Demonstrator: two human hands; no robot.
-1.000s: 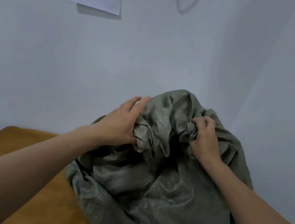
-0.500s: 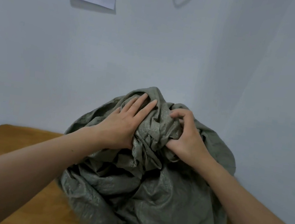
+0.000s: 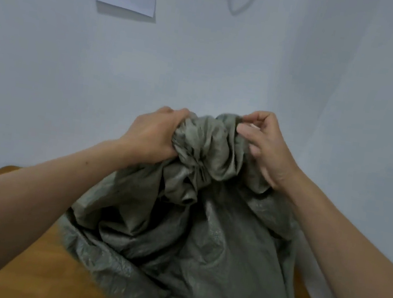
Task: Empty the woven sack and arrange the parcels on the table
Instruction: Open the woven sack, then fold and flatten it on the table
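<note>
While the sack (image 3: 198,237) stands on the table (image 3: 30,262) at lower centre of the frame, we have both hands at its gathered top, in the middle of the frame. Our left hand (image 3: 153,135) is clenched into a fist on the bunched cloth, knuckles up. Our right hand (image 3: 264,143) takes the opposite side of the bunch, thumb and forefinger pinching a fold at the crest and the other fingers curled loosely against the cloth; we cannot tell how firmly these press.

Handling, as we judge it:
- Cloth: soft and limp. It falls in deep folds and keeps no shape of its own, so it must be held up to stay open.
- Surface: a faint sheen on the weave suggests it may slide in the hand. A full fistful is safer than a fingertip pinch.
- Weight: the lower body bulges and sits broad on the table, so we take it to be loaded. No parcels are visible, and their number and fragility cannot be told.

Where to take hold: for opening, grip the rim of the mouth with one hand on each side and draw apart. For tipping out, move one hand to a bottom corner, which lies out of view at the lower edge of the frame
</note>
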